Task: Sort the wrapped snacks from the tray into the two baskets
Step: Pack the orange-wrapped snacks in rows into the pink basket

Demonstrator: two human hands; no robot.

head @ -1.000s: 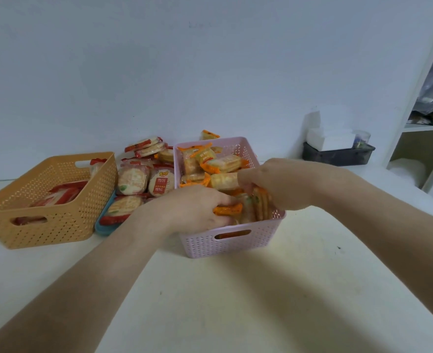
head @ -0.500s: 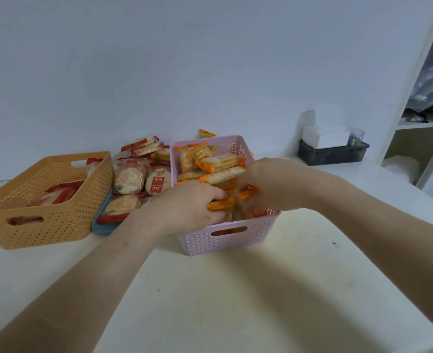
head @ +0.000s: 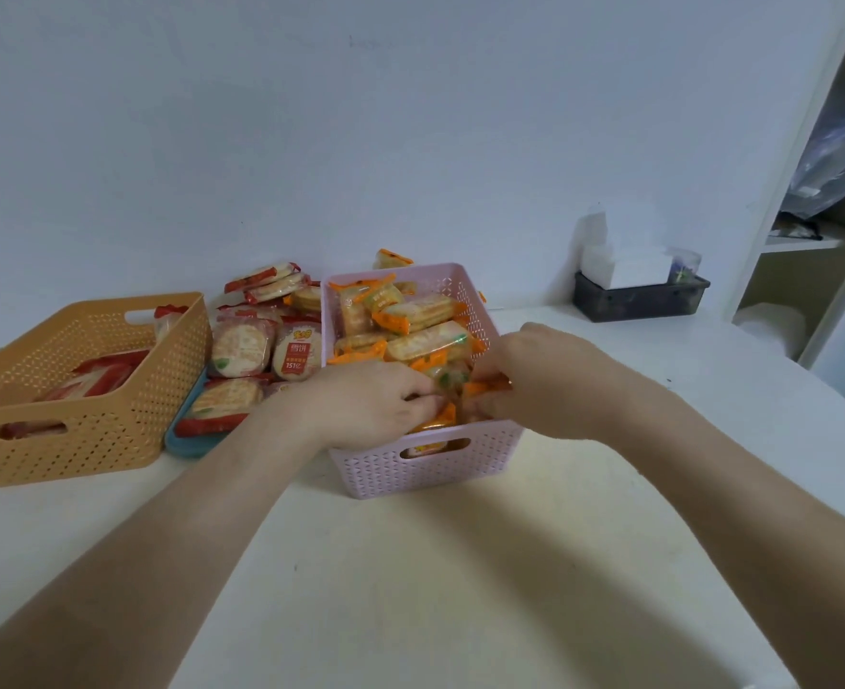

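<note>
Both our hands sit in the near end of the pink basket (head: 425, 467): the left hand (head: 360, 407) and right hand (head: 544, 375) pinch orange-wrapped snacks (head: 420, 340) between curled fingers. The remaining red-wrapped snacks (head: 241, 348) lie left of us on the blue tray (head: 186, 440), nearer the left hand, between the pink basket and the orange basket (head: 77, 390). The near worktop (head: 435, 589) gives open room.
</note>
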